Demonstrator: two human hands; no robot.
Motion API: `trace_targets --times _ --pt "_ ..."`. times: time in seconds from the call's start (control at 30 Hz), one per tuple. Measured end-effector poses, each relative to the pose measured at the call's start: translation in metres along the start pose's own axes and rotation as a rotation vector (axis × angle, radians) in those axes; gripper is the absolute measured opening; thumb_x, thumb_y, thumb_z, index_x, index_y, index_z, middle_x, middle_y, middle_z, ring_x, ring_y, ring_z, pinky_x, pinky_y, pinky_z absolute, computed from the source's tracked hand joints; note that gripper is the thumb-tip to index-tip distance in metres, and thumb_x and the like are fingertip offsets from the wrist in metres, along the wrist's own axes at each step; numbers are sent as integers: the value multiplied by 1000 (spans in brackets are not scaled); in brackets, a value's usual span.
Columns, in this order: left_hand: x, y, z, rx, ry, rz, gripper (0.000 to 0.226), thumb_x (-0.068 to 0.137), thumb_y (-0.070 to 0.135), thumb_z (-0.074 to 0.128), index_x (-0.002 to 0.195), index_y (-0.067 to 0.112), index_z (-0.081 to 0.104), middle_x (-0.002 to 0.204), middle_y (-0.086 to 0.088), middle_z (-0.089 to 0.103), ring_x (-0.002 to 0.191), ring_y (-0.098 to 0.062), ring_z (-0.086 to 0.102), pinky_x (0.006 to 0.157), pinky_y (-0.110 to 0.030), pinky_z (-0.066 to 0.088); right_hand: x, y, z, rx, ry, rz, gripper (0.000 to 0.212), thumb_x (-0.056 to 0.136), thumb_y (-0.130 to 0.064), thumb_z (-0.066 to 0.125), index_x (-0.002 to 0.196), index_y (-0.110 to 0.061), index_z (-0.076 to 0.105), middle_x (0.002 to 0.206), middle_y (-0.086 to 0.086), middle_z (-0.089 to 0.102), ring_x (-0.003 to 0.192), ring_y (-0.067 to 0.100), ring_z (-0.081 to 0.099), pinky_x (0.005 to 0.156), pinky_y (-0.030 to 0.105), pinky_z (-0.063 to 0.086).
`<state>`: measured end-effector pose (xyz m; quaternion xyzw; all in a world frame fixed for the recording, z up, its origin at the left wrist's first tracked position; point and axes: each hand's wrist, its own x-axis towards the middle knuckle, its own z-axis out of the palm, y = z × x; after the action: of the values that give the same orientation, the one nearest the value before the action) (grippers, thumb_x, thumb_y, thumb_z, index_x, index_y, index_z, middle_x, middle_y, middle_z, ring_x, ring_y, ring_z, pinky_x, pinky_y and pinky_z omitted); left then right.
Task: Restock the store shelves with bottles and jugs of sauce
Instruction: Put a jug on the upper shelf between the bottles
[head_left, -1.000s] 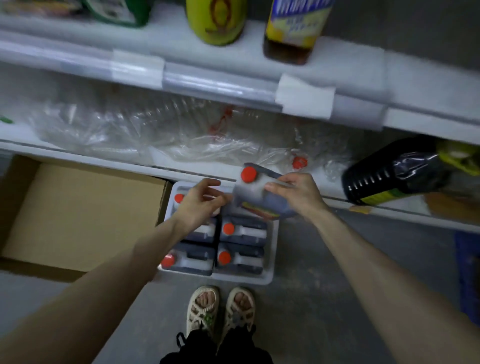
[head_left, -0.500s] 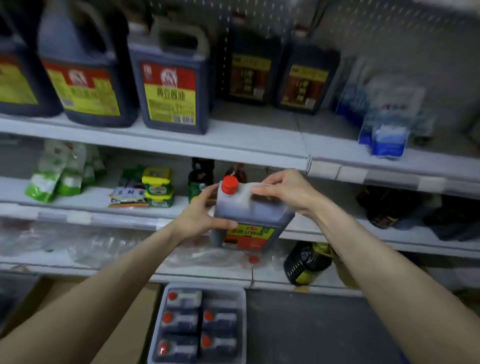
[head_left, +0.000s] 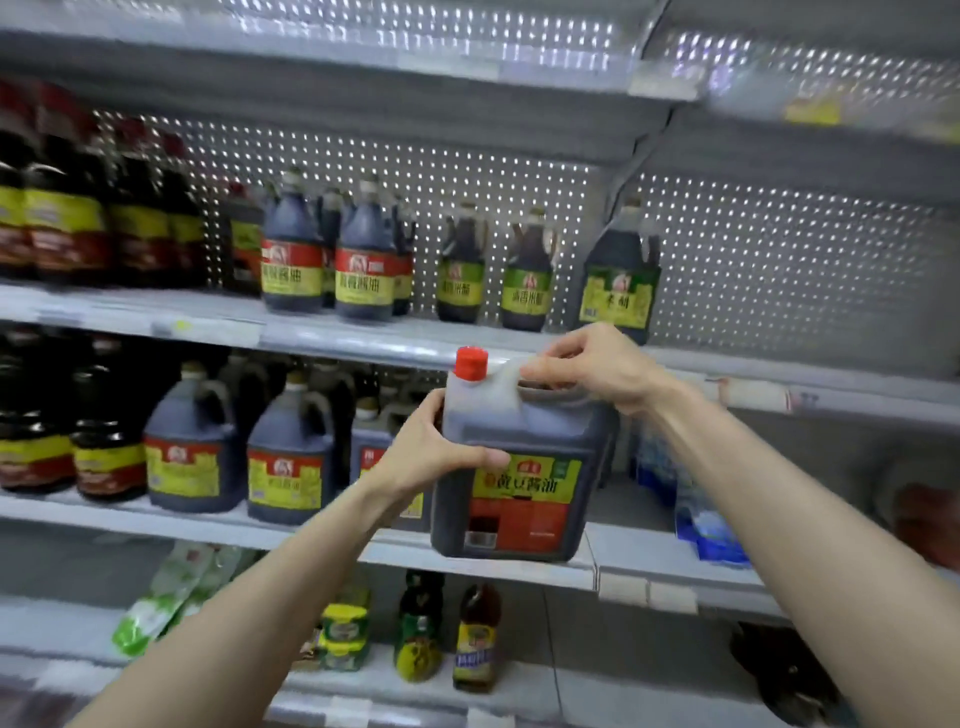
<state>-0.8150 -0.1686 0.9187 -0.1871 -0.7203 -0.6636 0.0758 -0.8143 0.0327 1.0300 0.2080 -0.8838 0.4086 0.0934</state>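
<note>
I hold a square jug of dark soy sauce with a red cap and a yellow-and-red label, upright in front of the middle shelf. My right hand grips the handle on its top. My left hand wraps round its left side, thumb across the front. The jug's base hangs level with the shelf's front edge, right of several similar jugs standing on that shelf.
The shelf above carries soy sauce and vinegar bottles. Blue packets lie on the middle shelf right of the jug. Small bottles and green pouches fill the lower shelf.
Both hands lifted the jug from the tray on the floor up to the middle shelf. My view swung upward, so the tray and box dropped out of sight.
</note>
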Motion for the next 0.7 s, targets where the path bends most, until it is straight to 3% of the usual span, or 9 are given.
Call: trace_targets --times 0.17,0.3,0.4,0.53,0.63,0.7 --pt "2 45 -17 -37 81 50 81 41 28 89 114 17 56 106 -4 72 100 -23 68 89 -44 54 17 -38 -16 15 1 -142 20 76 -29 81 85 -11 76 78 -4 71 70 3 61 67 19 47" --pt "2 66 -45 -32 160 92 85 38 29 87 115 13 57 107 -9 71 99 -23 67 83 -38 55 34 -65 -4 99 31 -227 22 75 -25 81 86 -7 76 75 0 72 64 3 61 62 17 49" --pt "-1 70 -76 -34 187 97 90 39 29 89 120 12 55 111 -11 70 102 -26 67 89 -45 54 50 -86 17 132 46 -282 17 73 -21 83 80 -7 76 74 5 72 66 9 62 67 26 50" --pt "-7 72 -126 -32 183 97 88 43 29 89 122 11 53 111 -11 70 100 -27 68 87 -47 55 74 -117 54 144 71 -336 11 71 -18 84 72 -15 73 66 -3 71 60 6 63 63 23 52" --pt "-10 72 -172 -39 179 102 88 44 26 89 123 11 53 111 -12 70 99 -28 68 85 -45 55 92 -142 88 181 98 -347 16 70 -19 85 75 -9 74 71 6 72 66 13 65 68 33 54" --pt "-12 70 -205 -35 176 98 90 43 27 89 124 12 52 111 -12 69 99 -28 68 84 -45 55 104 -157 114 183 123 -358 14 69 -20 86 71 -13 74 68 3 72 65 11 64 67 31 53"
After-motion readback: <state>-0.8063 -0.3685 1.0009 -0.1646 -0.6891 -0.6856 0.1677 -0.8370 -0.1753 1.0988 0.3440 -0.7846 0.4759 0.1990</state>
